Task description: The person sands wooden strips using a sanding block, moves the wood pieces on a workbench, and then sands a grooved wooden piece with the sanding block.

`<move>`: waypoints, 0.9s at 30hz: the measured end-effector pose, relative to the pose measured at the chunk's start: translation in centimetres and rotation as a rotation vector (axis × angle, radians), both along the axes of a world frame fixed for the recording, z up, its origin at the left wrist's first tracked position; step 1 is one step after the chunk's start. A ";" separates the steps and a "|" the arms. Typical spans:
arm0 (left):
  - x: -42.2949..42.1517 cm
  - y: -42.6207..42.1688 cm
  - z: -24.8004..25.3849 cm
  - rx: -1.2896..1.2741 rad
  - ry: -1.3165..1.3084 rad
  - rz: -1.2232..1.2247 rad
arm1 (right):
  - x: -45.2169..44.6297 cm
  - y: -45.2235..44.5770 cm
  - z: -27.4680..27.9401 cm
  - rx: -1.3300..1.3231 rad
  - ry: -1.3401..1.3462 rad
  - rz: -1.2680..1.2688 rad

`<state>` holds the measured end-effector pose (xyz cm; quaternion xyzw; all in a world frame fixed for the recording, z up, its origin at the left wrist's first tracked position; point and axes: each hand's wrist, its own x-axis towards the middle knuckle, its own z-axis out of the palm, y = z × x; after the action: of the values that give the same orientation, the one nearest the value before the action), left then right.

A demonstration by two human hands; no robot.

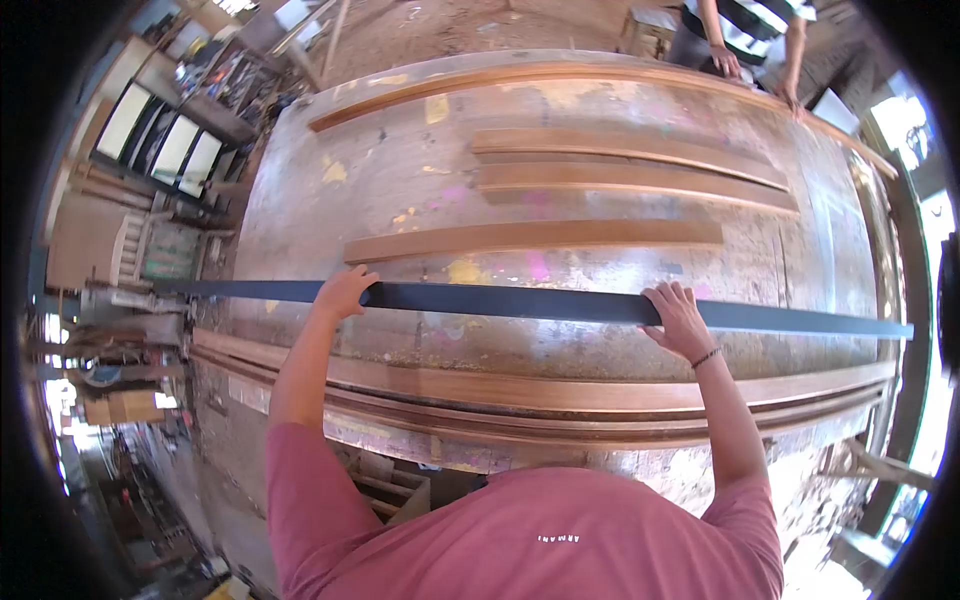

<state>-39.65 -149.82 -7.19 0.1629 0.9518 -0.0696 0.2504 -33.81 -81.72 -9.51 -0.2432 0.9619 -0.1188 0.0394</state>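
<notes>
A long, straight, dark flat-faced bar (510,301) lies crosswise over the paint-stained worktable (400,185), between one short board (540,236) and the long brown boards (600,392) at the near edge; the left hand (343,293) and right hand (677,318) grip it well apart, fingers over its far edge, a spacing that probably steadies its length. The boards look like smooth, squared, reddish wood, against the tabletop's worn, blotched surface.
</notes>
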 end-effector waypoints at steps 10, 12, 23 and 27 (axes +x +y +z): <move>-4.1 2.6 -1.0 -0.014 0.004 0.000 | -1.7 2.4 -0.2 0.049 0.027 -0.013; -4.0 2.2 -1.6 -0.017 0.019 0.001 | -1.9 2.5 -0.1 0.045 0.014 -0.011; -4.5 2.8 -2.3 0.010 0.030 0.044 | -3.9 3.2 -2.9 0.046 -0.026 0.031; -3.7 3.6 -1.9 0.046 0.058 0.051 | -3.9 3.3 -2.8 0.078 0.001 0.043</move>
<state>-43.34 -146.22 -9.12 0.1422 0.9639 -0.0461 0.2203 -37.74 -78.39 -12.27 -0.2620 0.9604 -0.0804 0.0509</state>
